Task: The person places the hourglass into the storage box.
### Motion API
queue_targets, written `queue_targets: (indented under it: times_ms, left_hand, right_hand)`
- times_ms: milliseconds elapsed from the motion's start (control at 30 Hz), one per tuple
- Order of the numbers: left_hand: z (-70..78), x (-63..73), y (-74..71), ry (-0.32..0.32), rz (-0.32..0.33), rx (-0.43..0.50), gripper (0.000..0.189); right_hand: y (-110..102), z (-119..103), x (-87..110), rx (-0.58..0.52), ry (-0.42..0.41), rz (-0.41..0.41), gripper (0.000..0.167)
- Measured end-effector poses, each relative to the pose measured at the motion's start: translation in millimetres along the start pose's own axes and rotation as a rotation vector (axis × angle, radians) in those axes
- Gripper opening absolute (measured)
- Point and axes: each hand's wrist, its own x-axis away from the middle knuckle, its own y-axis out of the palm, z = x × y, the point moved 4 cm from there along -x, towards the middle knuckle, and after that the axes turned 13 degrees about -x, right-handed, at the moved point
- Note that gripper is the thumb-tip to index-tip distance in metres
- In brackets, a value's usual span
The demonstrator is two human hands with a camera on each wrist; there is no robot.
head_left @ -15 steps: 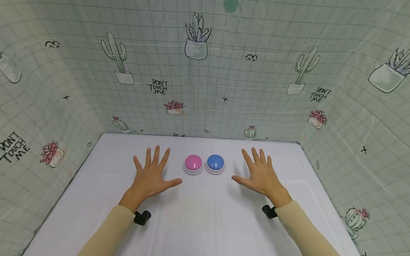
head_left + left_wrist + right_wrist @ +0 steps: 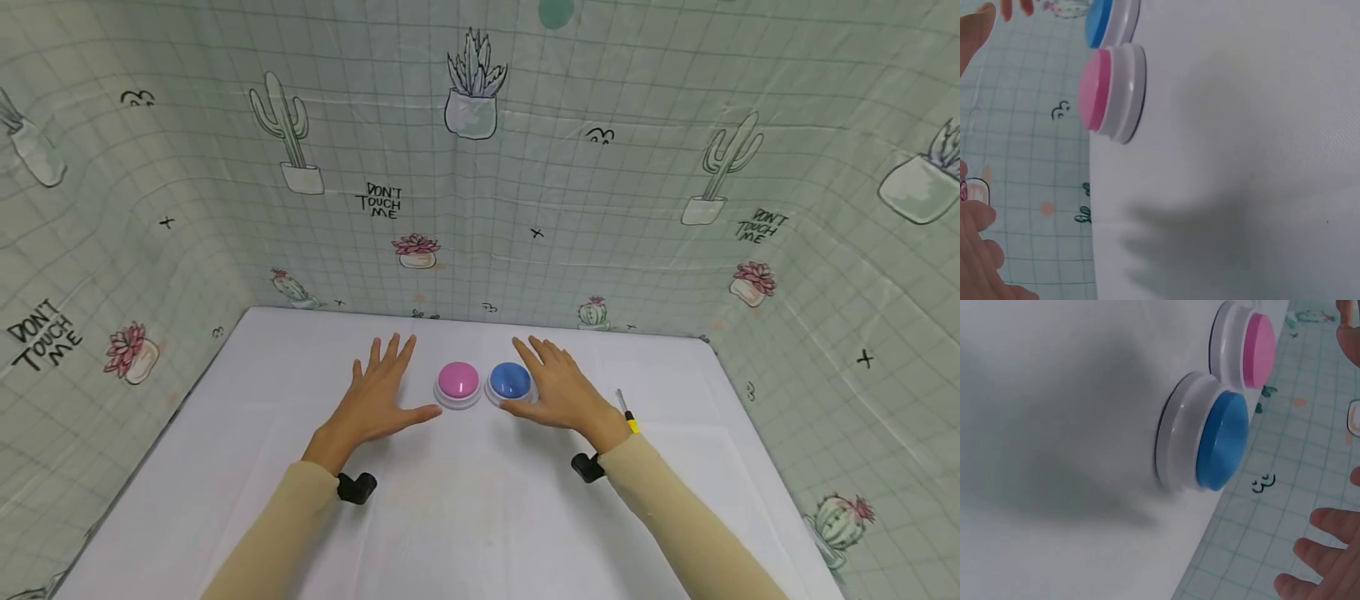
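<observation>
Two dome push buttons stand side by side on the table, a pink button (image 2: pixel 458 380) on the left and a blue button (image 2: pixel 511 381) on the right, each on a round white base. My left hand (image 2: pixel 377 402) hovers left of the pink button with its fingers spread, its thumb tip near the base. Over the right edge of the blue button reaches my right hand (image 2: pixel 564 392), fingers spread, and its thumb overlaps the white base in the head view. Neither hand holds anything. In the right wrist view the fingers (image 2: pixel 1329 550) are apart from the blue button.
Beyond my right wrist lies a screwdriver (image 2: pixel 627 411) with a metal shaft and a black and yellow handle, partly hidden by the sleeve. A white cloth covers the table (image 2: pixel 450 517). Cactus-print fabric (image 2: pixel 480 183) hangs behind and on both sides.
My right hand has moved left, from beside the blue button to over its edge, uncovering the screwdriver. The left hand has shifted slightly right in the view, which itself has moved a little.
</observation>
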Motion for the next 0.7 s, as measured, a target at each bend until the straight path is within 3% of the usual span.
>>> queue_targets:
  times_ms: [167, 400, 700]
  left_hand:
    - [0.1, -9.4, 9.4, 0.004, -0.015, 0.021, 0.117]
    - [-1.8, -21.0, 20.0, 0.038, -0.021, 0.052, 0.115]
    - [-1.8, -37.1, 28.9, 0.091, -0.043, 0.07, 0.111]
  right_hand:
    - [15.2, -8.8, -23.1, -0.032, -0.016, -0.041, 0.101]
    - [35.1, -17.4, -49.7, 0.011, -0.05, -0.093, 0.098]
    - [53.1, -24.1, -73.5, 0.033, -0.035, -0.179, 0.091]
